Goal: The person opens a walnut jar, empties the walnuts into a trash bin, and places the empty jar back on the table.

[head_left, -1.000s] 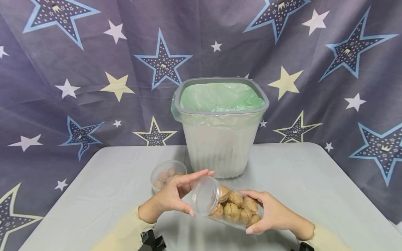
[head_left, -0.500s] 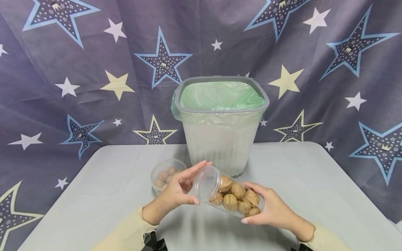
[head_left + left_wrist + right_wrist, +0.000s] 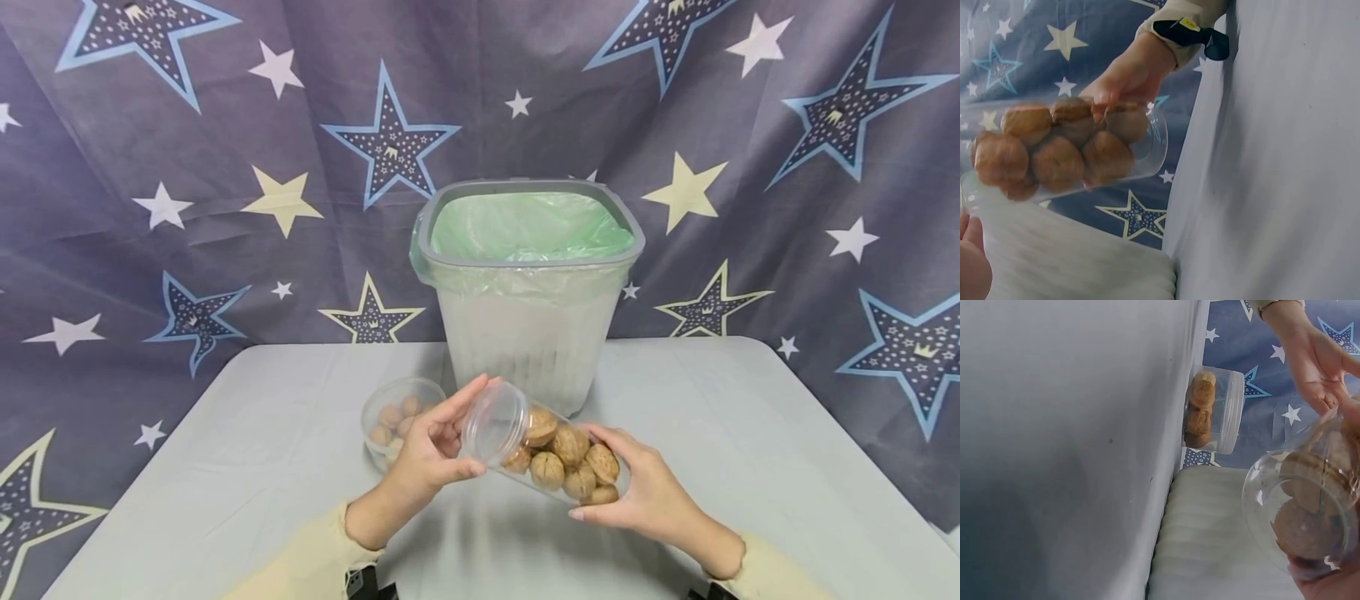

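Note:
A clear plastic jar (image 3: 517, 479) of several walnuts (image 3: 568, 446) is held tilted above the table, its round capped-looking end raised to the left. My right hand (image 3: 648, 487) grips the lower, base end, thumb in front and fingers behind. At the raised end, my left hand (image 3: 423, 458) spans the rim between thumb and fingers. The left wrist view shows the jar (image 3: 1147, 169) side-on, with the right hand (image 3: 1132, 75) round its base. In the right wrist view the jar's round base (image 3: 1260, 506) faces the camera; the left hand (image 3: 1313, 359) is beyond it.
Behind the left hand stands a second, shorter clear jar (image 3: 372, 396) with walnuts inside. A whitish bin (image 3: 525, 333) with a grey rim and green bag liner stands behind the held jar. A star-patterned cloth (image 3: 225, 150) hangs behind the grey-white table (image 3: 247, 467).
Both hands and the walnut jar have risen somewhat in the head view, and the left hand has shifted slightly right. The bin and second jar stay in place.

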The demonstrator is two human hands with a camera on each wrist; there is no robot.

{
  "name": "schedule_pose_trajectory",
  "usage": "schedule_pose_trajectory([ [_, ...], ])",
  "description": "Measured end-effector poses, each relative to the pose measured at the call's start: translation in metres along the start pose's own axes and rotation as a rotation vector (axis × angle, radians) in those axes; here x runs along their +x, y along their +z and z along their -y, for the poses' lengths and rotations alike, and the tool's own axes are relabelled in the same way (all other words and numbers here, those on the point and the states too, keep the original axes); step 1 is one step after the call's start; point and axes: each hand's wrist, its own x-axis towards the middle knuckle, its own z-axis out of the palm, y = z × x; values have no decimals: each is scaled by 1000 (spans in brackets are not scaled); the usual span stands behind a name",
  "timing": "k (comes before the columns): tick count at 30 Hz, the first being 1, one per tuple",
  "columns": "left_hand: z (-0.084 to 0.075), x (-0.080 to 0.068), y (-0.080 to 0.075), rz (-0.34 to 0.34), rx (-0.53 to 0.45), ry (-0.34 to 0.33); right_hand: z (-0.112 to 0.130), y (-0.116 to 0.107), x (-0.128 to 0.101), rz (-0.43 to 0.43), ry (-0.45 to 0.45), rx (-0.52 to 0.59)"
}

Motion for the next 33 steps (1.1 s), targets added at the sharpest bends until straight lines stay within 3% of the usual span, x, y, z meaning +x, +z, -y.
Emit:
schedule_pose_trajectory([
  [6,-1,-3,6,-95,17,-50,0,0,1,-12,35,-17],
  [17,-1,-6,16,-232,-37,-120,-8,4,1,-69,2,-46],
  [24,-2,-6,11,-267,-23,-124,-8,3,0,-51,27,-49],
  [33,-1,-8,5,-289,-2,-126,-11,4,-1,-83,-2,-48],
])
